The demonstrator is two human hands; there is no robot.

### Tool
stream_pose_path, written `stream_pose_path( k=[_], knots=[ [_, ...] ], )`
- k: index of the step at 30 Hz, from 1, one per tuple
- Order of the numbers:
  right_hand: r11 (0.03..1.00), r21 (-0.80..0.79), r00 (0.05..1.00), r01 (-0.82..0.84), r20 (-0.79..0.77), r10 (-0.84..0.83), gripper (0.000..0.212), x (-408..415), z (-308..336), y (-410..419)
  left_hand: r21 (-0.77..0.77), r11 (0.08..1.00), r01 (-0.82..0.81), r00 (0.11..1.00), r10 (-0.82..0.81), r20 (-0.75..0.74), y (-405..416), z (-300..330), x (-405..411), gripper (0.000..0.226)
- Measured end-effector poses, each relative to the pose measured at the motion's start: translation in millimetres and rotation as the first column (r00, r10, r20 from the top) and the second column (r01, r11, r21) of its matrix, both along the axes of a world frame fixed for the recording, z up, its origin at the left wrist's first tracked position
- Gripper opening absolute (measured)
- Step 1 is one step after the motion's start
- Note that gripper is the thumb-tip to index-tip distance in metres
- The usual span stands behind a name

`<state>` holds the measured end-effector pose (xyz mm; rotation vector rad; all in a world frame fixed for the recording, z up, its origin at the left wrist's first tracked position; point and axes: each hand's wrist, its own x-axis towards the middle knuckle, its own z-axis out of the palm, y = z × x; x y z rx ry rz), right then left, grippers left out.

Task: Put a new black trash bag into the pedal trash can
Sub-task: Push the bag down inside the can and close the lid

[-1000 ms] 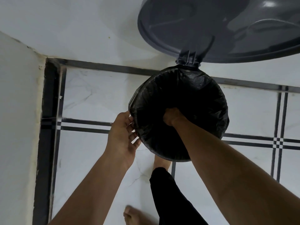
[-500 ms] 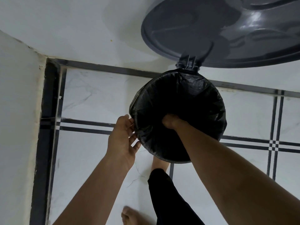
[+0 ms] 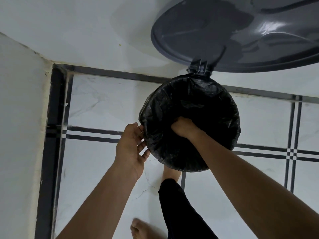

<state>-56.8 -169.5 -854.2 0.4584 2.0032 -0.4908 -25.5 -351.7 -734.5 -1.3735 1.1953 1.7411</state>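
Note:
I look straight down into the pedal trash can, whose round mouth is lined with a crinkled black trash bag (image 3: 203,99) folded over the rim. The grey lid (image 3: 241,31) stands raised on its hinge (image 3: 199,68) at the far side. My right hand (image 3: 183,126) reaches inside the can, fingers curled into the bag's plastic near the front wall. My left hand (image 3: 132,145) rests outside against the left rim, fingers spread and touching the bag's folded edge. The can's body is hidden under the bag.
The can stands on white marble-look floor tiles with black stripes (image 3: 96,133), close to the back wall (image 3: 77,31). A white wall and black skirting (image 3: 51,135) run along the left. One foot (image 3: 170,173) is at the can's front base, the other (image 3: 141,228) nearer me.
My right hand has pushed slightly deeper into the bag. My left hand stays at the left rim, its fingers opened a little.

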Motion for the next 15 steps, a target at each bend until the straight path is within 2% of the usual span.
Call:
stream_pose_path(
  k=[4,11,15],
  knots=[
    [0.997,-0.075,0.994,-0.009,0.111,0.017,0.05,0,-15,0,-0.011,1.0,-0.001,1.0,0.001,-0.006,-1,-4,2,0.025],
    [0.999,-0.033,0.998,0.003,0.063,-0.001,0.046,3,-18,3,0.003,1.0,-0.013,1.0,0.013,-0.003,-3,-5,4,0.028],
    [1.0,0.021,1.0,0.007,-0.026,-0.006,0.04,8,-1,5,-0.011,1.0,-0.006,1.0,0.006,0.009,-2,1,4,0.032]
  ],
)
